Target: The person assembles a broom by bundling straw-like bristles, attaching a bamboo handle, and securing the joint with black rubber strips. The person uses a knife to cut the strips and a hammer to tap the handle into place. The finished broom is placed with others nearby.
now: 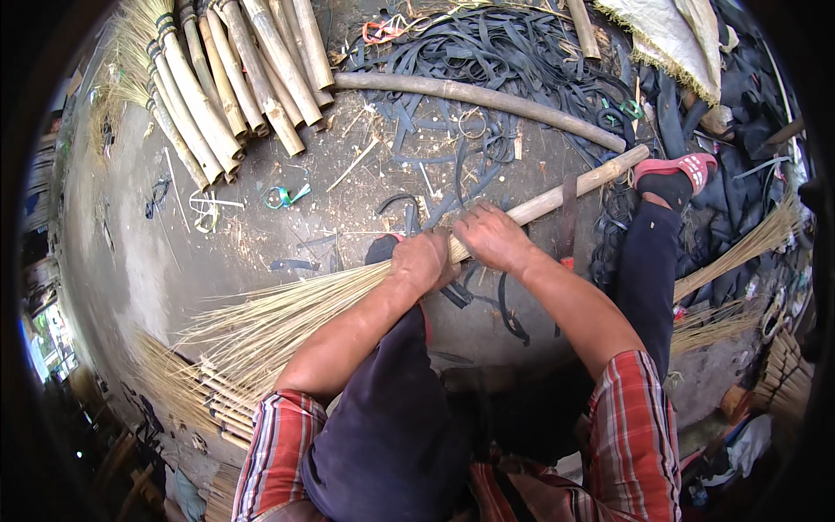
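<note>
Across my lap lies a broom with a bundle of pale stiff bristles [287, 317] fanned out to the left and a bamboo handle [570, 189] running up to the right. My left hand [422, 261] is closed round the bristles close to the handle. Just right of it, my right hand [490, 237] is closed over the spot where bristles and bamboo meet; its fingertips are partly hidden. The handle's far end rests against my right foot in a red sandal [677, 177]. A long dark blade [570, 217] lies on the floor beneath the handle.
Several bamboo-handled brooms [235, 87] are stacked at the upper left. Black rubber strips [487, 48] heap at the top, below them a loose bamboo pole [487, 97]. More bristle bundles lie at the lower left [170, 370] and right [744, 244]. Wood chips litter the concrete floor [226, 235].
</note>
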The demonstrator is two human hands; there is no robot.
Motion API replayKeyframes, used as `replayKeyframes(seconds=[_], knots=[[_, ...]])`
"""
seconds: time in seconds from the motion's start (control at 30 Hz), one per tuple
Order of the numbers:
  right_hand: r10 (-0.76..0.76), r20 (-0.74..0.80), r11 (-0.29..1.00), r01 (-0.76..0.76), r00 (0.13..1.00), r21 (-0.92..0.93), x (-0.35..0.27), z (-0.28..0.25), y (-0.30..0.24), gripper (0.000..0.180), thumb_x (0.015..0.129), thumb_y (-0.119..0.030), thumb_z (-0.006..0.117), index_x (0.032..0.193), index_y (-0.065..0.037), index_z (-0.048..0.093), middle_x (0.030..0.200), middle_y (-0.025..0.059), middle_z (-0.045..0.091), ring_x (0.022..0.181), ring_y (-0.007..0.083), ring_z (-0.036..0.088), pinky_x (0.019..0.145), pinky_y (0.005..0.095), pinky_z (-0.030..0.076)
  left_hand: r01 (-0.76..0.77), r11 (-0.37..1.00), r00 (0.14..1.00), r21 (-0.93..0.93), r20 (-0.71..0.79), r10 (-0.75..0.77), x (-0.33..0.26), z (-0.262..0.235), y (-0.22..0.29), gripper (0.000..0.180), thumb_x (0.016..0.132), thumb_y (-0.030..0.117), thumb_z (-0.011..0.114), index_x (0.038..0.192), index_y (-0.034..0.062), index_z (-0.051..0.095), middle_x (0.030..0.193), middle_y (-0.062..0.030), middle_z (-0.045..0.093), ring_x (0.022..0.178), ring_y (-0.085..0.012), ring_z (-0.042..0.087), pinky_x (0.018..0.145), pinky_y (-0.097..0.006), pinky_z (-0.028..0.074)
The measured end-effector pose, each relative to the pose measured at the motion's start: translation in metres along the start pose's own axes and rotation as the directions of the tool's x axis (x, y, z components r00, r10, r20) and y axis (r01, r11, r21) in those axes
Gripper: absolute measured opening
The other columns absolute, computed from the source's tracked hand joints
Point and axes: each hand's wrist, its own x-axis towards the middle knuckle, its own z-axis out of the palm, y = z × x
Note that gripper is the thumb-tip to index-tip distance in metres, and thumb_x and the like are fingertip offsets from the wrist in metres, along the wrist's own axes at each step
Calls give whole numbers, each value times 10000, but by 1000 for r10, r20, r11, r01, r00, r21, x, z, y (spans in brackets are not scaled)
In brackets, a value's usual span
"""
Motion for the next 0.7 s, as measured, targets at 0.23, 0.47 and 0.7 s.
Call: replayKeyframes(seconds=[0.23, 0.47, 0.7], knots=[[33, 23, 999, -32, 999, -31, 1, 4, -3, 131, 898, -108, 596, 985, -57, 679, 993, 146, 740, 1034, 301, 714, 1037, 433, 501, -74, 997, 982, 21, -172, 77, -10, 8, 1, 577, 832, 445, 814, 1179, 28, 618, 1138, -225, 717, 1038, -415, 727, 889, -501, 598], [81, 82, 996, -78, 993, -37, 5, 6, -5, 147, 902, -122, 591, 1003, -55, 674, 1014, 145, 740, 1059, 304, 708, 1080, 461, 479, 40, 998, 998, 48, 50, -43, -2, -11, 9, 555, 849, 400, 782, 1214, 5, 643, 1144, -268, 730, 1056, -429, 727, 918, -499, 594], [82, -206, 996, -84, 975, 1, -14, -36, -18, 402, 931, -258, 672, 1292, -86, 633, 1324, 102, 636, 1280, 276, 595, 1266, 526, 281, 58, 995, 994, 77, 93, -65, -9, -30, 18, 559, 856, 351, 758, 1260, -16, 633, 1130, -275, 738, 1064, -440, 726, 939, -515, 584]])
